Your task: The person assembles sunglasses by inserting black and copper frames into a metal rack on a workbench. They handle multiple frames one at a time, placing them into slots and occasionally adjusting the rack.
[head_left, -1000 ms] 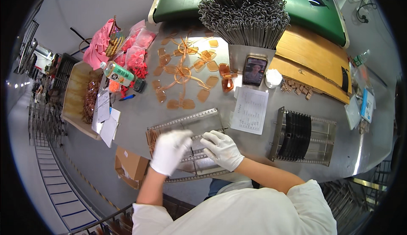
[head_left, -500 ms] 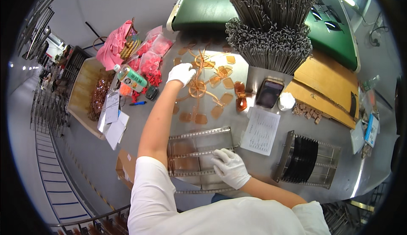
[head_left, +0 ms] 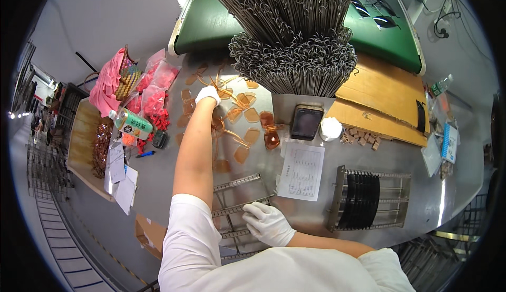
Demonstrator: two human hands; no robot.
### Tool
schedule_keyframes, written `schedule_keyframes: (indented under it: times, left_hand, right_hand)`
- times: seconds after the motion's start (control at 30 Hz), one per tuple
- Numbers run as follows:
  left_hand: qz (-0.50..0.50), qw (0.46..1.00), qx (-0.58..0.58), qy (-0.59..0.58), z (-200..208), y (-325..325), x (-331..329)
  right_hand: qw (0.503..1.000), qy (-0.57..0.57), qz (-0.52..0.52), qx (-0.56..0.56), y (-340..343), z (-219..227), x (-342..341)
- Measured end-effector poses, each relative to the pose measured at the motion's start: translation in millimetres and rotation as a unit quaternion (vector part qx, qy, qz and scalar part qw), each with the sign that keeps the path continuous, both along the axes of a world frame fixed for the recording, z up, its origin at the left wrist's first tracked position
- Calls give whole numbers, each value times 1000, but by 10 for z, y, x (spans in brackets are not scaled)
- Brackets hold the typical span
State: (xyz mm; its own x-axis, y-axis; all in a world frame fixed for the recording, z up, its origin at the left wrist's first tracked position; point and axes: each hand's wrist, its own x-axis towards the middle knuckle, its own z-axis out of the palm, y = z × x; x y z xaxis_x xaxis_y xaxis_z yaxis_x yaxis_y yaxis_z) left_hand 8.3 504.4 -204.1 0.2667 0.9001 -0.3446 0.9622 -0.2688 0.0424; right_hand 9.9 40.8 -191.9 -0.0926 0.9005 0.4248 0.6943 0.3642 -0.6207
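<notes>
My left hand [head_left: 207, 96], in a white glove, reaches over a spread of amber lens pieces on thin moulded runners [head_left: 243, 100]. Its fingertips lie at the runners near the far side, hidden behind the glove, so their grip does not show. My right hand [head_left: 269, 225], also gloved, rests with bent fingers on a rail of the metal slotted rack [head_left: 237, 182] close to my body. To its right stands a second rack [head_left: 394, 201], its left part filled with a row of black curved lenses [head_left: 359, 201].
A dense bundle of hooked metal rods [head_left: 295, 63] stands at the back. A phone [head_left: 307, 122], white roll [head_left: 331, 129], printed sheet [head_left: 301, 171] and cardboard [head_left: 379, 102] lie to the right. A bottle [head_left: 132, 124], pink bags [head_left: 154, 98] and a bin [head_left: 79, 145] are left.
The view has shifted, moving the table's things leftward and slightly down. My left hand has moved a little farther over the amber pieces; my right hand stays on the near rack.
</notes>
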Motion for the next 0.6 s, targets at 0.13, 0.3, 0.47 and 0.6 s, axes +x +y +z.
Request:
schedule_keyframes:
  times: [0.13, 0.3, 0.47, 0.6]
  left_hand:
    - [-3, 999, 0, 43, 18, -49, -6]
    - [24, 998, 49, 17, 109, -63, -95]
    - [-51, 978, 203, -24, 701, -192, -460]
    - [-104, 950, 293, -20, 1306, -742, -1053]
  right_hand:
    - [1000, 5, -4, 3, -7, -4, 0]
    - [1000, 8, -7, -6, -47, -8, 4]
    - [1000, -1, -4, 11, -58, -47, -1]
    - [1000, -12, -3, 18, -93, -18, -17]
